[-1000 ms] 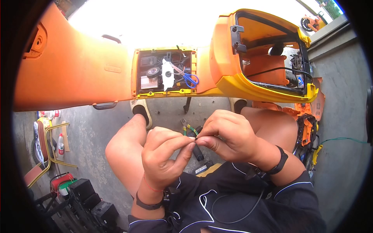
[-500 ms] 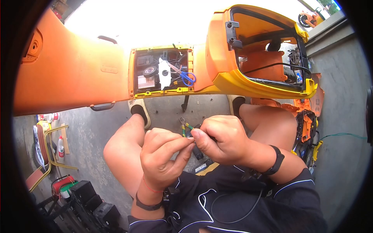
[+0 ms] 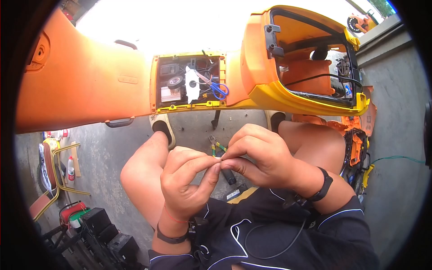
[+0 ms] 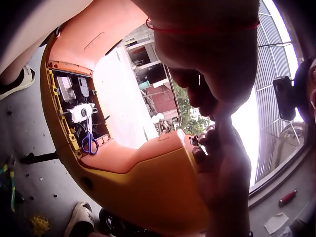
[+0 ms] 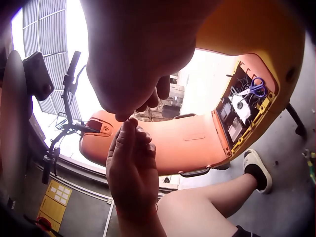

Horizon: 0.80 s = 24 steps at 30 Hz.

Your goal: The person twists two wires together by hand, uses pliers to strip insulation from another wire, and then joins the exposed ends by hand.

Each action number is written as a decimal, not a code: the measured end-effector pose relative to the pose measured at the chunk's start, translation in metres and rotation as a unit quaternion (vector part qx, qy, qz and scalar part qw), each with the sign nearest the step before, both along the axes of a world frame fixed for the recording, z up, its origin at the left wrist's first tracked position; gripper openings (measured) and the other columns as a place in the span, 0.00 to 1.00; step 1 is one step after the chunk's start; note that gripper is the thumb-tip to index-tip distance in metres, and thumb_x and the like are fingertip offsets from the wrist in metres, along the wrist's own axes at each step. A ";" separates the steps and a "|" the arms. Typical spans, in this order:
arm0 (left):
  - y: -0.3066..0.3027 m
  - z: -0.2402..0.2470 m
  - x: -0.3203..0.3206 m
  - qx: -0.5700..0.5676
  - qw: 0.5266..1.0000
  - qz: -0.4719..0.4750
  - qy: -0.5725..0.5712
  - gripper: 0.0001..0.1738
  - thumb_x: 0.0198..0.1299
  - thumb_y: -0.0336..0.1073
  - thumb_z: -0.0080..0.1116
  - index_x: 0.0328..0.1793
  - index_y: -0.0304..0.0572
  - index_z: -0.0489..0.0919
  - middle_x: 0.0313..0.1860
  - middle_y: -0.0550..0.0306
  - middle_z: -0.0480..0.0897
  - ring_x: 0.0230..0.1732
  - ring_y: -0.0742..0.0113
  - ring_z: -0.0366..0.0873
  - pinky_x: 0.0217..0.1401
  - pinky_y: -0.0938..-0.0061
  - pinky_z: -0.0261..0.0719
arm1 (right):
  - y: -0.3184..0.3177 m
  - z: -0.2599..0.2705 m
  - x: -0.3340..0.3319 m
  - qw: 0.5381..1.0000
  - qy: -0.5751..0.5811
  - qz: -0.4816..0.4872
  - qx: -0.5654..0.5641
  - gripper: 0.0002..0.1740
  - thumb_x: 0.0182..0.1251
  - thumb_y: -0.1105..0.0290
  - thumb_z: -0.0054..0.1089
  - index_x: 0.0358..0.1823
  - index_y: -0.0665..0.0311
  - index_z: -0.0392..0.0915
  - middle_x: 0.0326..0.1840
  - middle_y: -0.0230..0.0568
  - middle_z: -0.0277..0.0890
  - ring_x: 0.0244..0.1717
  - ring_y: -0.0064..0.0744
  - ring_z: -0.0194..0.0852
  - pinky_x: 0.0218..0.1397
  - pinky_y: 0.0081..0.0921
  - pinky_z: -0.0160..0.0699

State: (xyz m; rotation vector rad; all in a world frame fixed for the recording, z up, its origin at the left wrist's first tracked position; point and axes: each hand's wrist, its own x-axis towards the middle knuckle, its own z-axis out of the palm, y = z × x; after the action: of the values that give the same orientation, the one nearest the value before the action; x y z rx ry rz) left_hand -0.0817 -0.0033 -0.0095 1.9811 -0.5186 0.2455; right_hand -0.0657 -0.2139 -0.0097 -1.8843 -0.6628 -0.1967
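In the head view my left hand and right hand meet fingertip to fingertip above my lap. Left thumb and index finger pinch a tiny pale piece, mostly hidden by the fingertips; I cannot tell what it is. The right thumb and index finger pinch at its other side. Beyond the hands, an orange and yellow scooter body has an open compartment with wiring. Blue-handled scissors, a roll of black tape and a torn white piece lie over the compartment.
Pliers with green and yellow handles lie on the floor under the hands, near a dark cylindrical tool. Black boxes and a gold-framed chair stand at the left. Orange panels are at the right.
Half a second ago the right hand drew slightly away from the left, its thumb raised. Now its fingertips are back against the left fingertips. The left hand has stayed nearly still.
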 end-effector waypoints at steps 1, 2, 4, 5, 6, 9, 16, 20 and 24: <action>0.000 0.000 0.000 0.001 1.000 -0.005 0.001 0.12 0.51 0.22 0.77 0.41 0.39 0.90 0.37 0.57 0.86 0.38 0.60 0.80 0.41 0.68 0.77 | 0.001 -0.001 0.000 1.000 -0.008 -0.006 -0.004 0.11 0.62 0.69 0.77 0.39 0.63 0.82 0.35 0.41 0.78 0.36 0.47 0.79 0.39 0.37 0.80; 0.000 0.000 0.000 0.001 1.000 -0.010 0.001 0.12 0.50 0.22 0.77 0.41 0.39 0.90 0.37 0.57 0.86 0.38 0.60 0.80 0.41 0.68 0.77 | 0.001 -0.001 -0.001 1.000 -0.016 -0.011 -0.008 0.11 0.63 0.70 0.75 0.39 0.63 0.80 0.34 0.41 0.78 0.35 0.48 0.79 0.37 0.38 0.79; -0.001 -0.001 0.001 0.005 1.000 -0.008 -0.005 0.12 0.50 0.22 0.77 0.41 0.39 0.89 0.37 0.57 0.86 0.38 0.60 0.80 0.41 0.68 0.77 | 0.003 -0.001 -0.003 0.999 -0.017 -0.022 -0.028 0.11 0.64 0.70 0.75 0.37 0.64 0.79 0.33 0.42 0.78 0.34 0.48 0.79 0.36 0.39 0.78; -0.002 -0.001 0.001 0.009 1.000 -0.006 -0.011 0.12 0.50 0.22 0.78 0.41 0.39 0.89 0.37 0.57 0.85 0.38 0.60 0.80 0.41 0.68 0.77 | 0.003 -0.001 -0.003 0.998 -0.019 -0.033 -0.048 0.11 0.64 0.71 0.74 0.36 0.64 0.77 0.32 0.42 0.77 0.33 0.48 0.78 0.35 0.40 0.77; -0.002 -0.001 0.001 0.009 1.000 -0.006 -0.011 0.12 0.50 0.22 0.78 0.41 0.39 0.89 0.37 0.57 0.85 0.38 0.60 0.80 0.41 0.68 0.77 | 0.004 -0.001 -0.004 0.998 -0.019 -0.033 -0.048 0.11 0.64 0.71 0.74 0.36 0.64 0.77 0.32 0.42 0.77 0.33 0.48 0.78 0.35 0.40 0.77; -0.002 -0.002 0.000 0.020 1.000 -0.002 -0.017 0.13 0.49 0.22 0.78 0.41 0.39 0.89 0.37 0.57 0.85 0.37 0.60 0.80 0.40 0.68 0.76 | 0.006 -0.002 -0.005 0.997 -0.028 -0.052 -0.056 0.12 0.65 0.70 0.74 0.34 0.63 0.76 0.31 0.43 0.77 0.32 0.49 0.78 0.33 0.41 0.77; -0.005 -0.003 0.000 0.015 1.000 -0.005 -0.026 0.13 0.48 0.22 0.78 0.41 0.40 0.89 0.36 0.57 0.85 0.36 0.59 0.80 0.40 0.67 0.76 | 0.009 -0.002 -0.007 0.994 -0.052 -0.065 -0.070 0.12 0.67 0.70 0.72 0.32 0.63 0.75 0.26 0.43 0.75 0.26 0.50 0.77 0.30 0.41 0.76; -0.007 -0.003 0.000 0.019 0.999 -0.007 -0.032 0.13 0.48 0.22 0.78 0.41 0.40 0.89 0.36 0.57 0.86 0.36 0.58 0.80 0.40 0.67 0.75 | 0.011 -0.003 -0.010 0.992 -0.028 -0.087 -0.091 0.14 0.68 0.66 0.72 0.29 0.63 0.76 0.22 0.43 0.74 0.24 0.51 0.77 0.28 0.41 0.76; -0.007 -0.003 0.000 0.018 0.999 -0.005 -0.034 0.13 0.48 0.22 0.78 0.40 0.39 0.89 0.36 0.57 0.86 0.36 0.58 0.80 0.40 0.67 0.75 | 0.010 -0.006 -0.010 0.993 0.003 -0.081 -0.082 0.16 0.69 0.64 0.72 0.28 0.63 0.76 0.21 0.43 0.74 0.23 0.51 0.76 0.27 0.41 0.76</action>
State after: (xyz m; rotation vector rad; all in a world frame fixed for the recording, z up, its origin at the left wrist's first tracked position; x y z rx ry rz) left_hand -0.0817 -0.0098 -0.0124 2.0089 -0.5809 0.3008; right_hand -0.0760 -0.2035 -0.0154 -2.0969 -0.5347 -0.2471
